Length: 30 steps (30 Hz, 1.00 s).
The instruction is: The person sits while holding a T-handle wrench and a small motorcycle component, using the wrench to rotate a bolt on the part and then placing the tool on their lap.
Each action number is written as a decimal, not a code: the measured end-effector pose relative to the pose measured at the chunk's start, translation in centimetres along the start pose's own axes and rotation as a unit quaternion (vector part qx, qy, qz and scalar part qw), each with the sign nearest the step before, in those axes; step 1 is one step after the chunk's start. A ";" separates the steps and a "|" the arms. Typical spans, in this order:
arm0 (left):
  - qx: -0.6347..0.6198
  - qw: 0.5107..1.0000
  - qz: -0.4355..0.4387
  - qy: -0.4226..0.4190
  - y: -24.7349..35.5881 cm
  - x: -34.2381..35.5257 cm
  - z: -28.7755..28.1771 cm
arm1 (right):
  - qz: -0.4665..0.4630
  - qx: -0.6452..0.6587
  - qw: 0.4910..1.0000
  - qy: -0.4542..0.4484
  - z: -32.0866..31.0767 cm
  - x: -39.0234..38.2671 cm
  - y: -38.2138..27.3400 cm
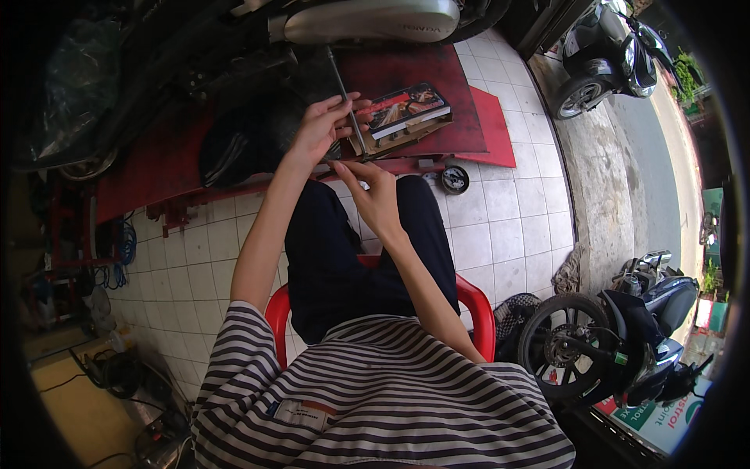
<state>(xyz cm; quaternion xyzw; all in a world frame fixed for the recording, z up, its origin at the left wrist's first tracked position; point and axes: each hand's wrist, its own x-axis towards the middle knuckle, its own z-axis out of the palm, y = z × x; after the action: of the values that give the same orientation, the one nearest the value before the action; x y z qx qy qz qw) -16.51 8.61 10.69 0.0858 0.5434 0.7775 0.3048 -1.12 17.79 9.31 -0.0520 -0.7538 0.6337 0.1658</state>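
Observation:
A long, thin metal rod that looks like a T-handle wrench (338,78) runs from the underside of a motorcycle (367,19) down toward my knees. My left hand (319,133) has its fingers curled loosely round the shaft, part way along. Lower down, my right hand (376,195) is bent, thumb and fingertips closed at the crossbar end of the wrench. The fingertips partly hide the bar there. Just right of the shaft, a printed box (410,109) lies on an opened cardboard carton (414,139), on the red lift platform (461,117).
A small dark bowl (455,180) stands on the white tiled floor (500,203). I sit on a red plastic chair (478,313). Parked motorcycles (578,344) line the right side. Blue hose (125,242) and cables lie at the left.

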 end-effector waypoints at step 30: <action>-0.069 0.995 -0.041 -0.050 0.1 -0.2 -0.3 | 0.214 0.292 0.930 -0.062 -1.9 -1.3 1.5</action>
<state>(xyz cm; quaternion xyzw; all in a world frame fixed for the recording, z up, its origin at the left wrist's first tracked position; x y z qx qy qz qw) -16.52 8.20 10.72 0.0814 0.4752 0.7949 0.3683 0.49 19.49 7.84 -0.1223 -0.5153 0.8481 -0.0132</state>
